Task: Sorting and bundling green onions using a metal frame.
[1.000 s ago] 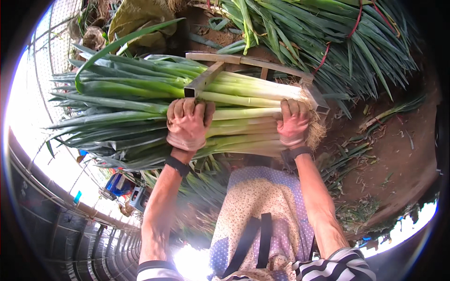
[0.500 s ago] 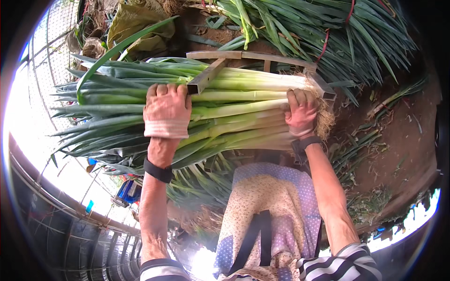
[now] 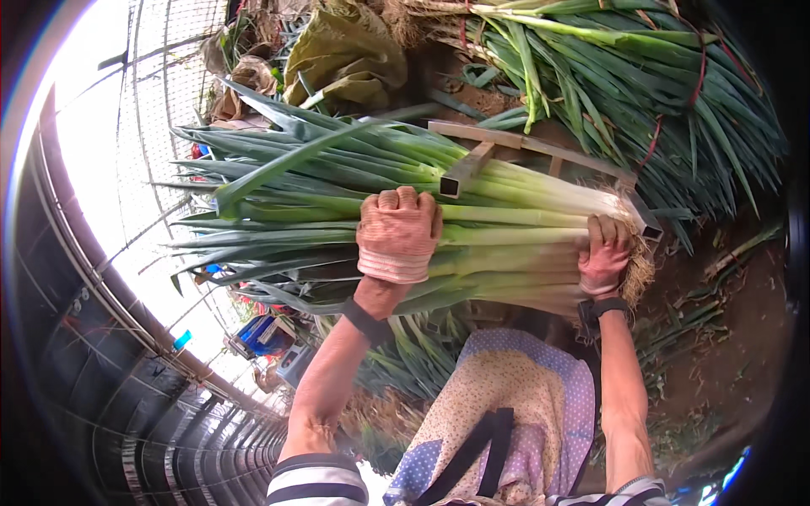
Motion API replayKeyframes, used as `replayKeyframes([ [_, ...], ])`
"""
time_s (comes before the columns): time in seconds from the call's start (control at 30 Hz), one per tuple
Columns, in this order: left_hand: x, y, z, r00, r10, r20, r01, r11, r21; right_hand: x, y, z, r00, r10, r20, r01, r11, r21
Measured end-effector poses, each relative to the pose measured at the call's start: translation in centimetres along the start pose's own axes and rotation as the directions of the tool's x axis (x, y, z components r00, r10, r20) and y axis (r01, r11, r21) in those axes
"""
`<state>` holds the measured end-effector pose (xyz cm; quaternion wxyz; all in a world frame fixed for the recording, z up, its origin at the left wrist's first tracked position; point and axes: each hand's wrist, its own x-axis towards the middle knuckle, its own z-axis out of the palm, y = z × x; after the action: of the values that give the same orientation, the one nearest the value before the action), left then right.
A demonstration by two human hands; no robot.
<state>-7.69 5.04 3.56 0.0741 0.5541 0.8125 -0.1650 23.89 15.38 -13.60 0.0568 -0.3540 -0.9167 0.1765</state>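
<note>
A thick bundle of leeks (image 3: 515,244) lies crosswise in front of me, dark green leaves to the left, white stalks and stringy roots (image 3: 641,266) to the right. My left hand (image 3: 396,236), in a dirty pinkish glove, is closed over the stalks where they turn green. Closed on the white ends beside the roots is my right hand (image 3: 605,255), gloved too. Along the far side of the bundle runs a metal frame (image 3: 510,139) of square tubing, its short arms reaching over the stalks. The undersides of both hands are hidden.
More leeks (image 3: 624,93), tied with red bands, are piled at the far right. A crumpled olive sack (image 3: 346,55) lies at the far left. Loose leaves litter the brown soil (image 3: 717,337) on the right. Under the bundle, further leeks (image 3: 413,358) lie near my patterned apron (image 3: 523,379).
The whole view has shifted, so everything sits further right and lower. My left hand has come slightly nearer me, away from the frame's arm. One long leaf has sunk lower across the bundle.
</note>
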Motion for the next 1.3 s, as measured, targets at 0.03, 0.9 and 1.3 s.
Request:
replayKeyframes([
  [0.03, 0.2, -0.1, -0.2, 1.000, -0.017, 0.023, 0.017, 1.000, -0.021, 0.3, -0.2, -0.2, 1.000, -0.010, -0.001, 0.010, 1.000, 0.005],
  [0.9, -4.2, -19.8, 1.2, 0.445, -0.892, -0.084, 0.841, 0.448, -0.304, 0.5, -0.2, -0.1, 0.998, -0.006, -0.067, 0.007, 1.000, 0.009],
  [1.3, -3.8, -24.5, 7.0, 0.560, -0.827, -0.037, 0.824, 0.561, -0.075, 1.0, -0.6, -0.9, 1.000, -0.001, 0.007, 0.001, 1.000, -0.006],
])
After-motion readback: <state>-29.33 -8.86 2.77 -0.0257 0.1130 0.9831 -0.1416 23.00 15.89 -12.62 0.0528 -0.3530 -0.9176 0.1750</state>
